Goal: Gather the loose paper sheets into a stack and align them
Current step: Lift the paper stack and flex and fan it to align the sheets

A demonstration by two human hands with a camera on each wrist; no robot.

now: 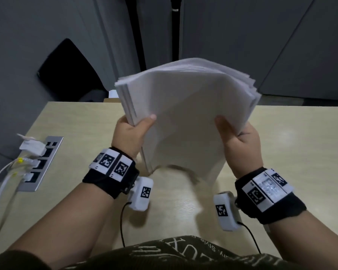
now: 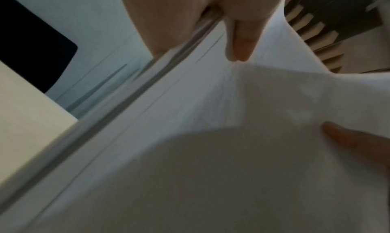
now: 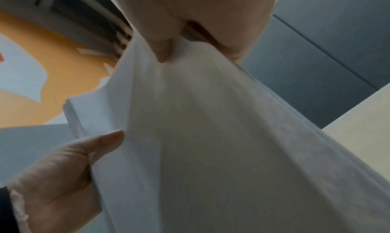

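Socket strip point(image 1: 41, 163) with plugged cables, set into the table point(image 1: 82, 121) at far left. Left hand point(image 1: 132, 133) grips the stack's left edge, thumb curled over the front sheet. Stack point(image 1: 185, 114) of white sheets stands on end above the table, top fanned unevenly. Right hand point(image 1: 240, 145) grips the right edge likewise, thumb on front.
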